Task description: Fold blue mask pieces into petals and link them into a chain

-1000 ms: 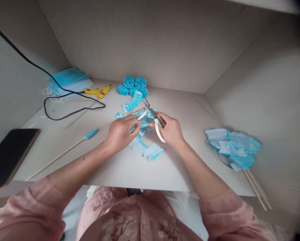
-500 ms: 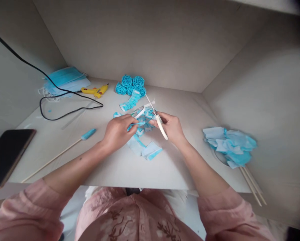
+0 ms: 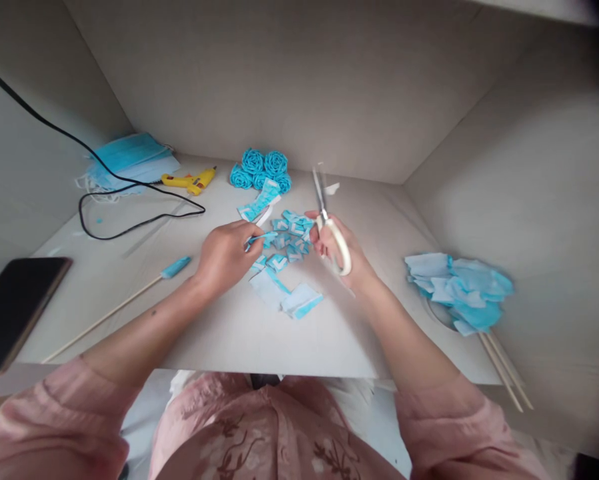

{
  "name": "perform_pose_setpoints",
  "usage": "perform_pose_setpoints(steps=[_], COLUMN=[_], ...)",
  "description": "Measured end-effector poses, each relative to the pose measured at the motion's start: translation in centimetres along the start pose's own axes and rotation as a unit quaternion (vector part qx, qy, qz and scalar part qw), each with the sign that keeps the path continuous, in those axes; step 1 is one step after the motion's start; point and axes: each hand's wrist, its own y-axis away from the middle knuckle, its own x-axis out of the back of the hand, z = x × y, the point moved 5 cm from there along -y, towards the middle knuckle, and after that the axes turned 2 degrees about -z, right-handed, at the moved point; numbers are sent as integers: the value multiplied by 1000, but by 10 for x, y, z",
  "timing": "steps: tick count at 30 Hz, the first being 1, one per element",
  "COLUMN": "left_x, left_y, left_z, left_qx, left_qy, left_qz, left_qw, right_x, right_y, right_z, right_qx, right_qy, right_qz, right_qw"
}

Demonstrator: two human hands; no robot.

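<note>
In my right hand [image 3: 342, 247] is a pair of white-handled scissors [image 3: 337, 243], blades pointing away from me; motion blurs it a little. My left hand [image 3: 228, 252] pinches a strip of blue mask fabric [image 3: 264, 237] between thumb and fingers. Several small cut blue and white pieces [image 3: 294, 233] lie heaped between the hands. Nearer to me are flat pale blue fabric scraps [image 3: 302, 300]. Beyond the left hand lies a pleated blue strip [image 3: 260, 201], and behind it sit several rolled blue fabric roses [image 3: 259, 170].
At the left are a yellow glue gun [image 3: 189, 180] with a black cord [image 3: 144, 219], stacked blue masks [image 3: 132, 160], a stick with a blue-wrapped tip [image 3: 175, 267] and a phone [image 3: 22, 313]. At the right, blue fabric [image 3: 459, 287] is piled over wooden sticks [image 3: 502, 370].
My right hand has moved right, away from the fabric, and the scissors now point more upright. My left hand has shifted slightly left with its strip, uncovering more of the cut pieces.
</note>
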Motion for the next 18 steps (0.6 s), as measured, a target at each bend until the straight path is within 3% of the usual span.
perform_pose_setpoints(steps=[3, 6, 12, 18], left_x=[1, 3, 4, -1], left_y=[-1, 0, 2, 5], left_z=[-3, 0, 8, 12], left_qx=[5, -9, -30, -60], left_qy=[-4, 0, 19, 40], left_qz=[13, 31, 39, 17], left_qw=[1000, 999, 999, 997], right_x=[11, 14, 1, -1], right_y=[-4, -6, 0, 0], right_z=[1, 3, 2, 3], right_qx=[21, 35, 83, 91], right_qy=[18, 130, 350, 393], right_qz=[27, 39, 26, 31], right_qw=[999, 990, 933, 914])
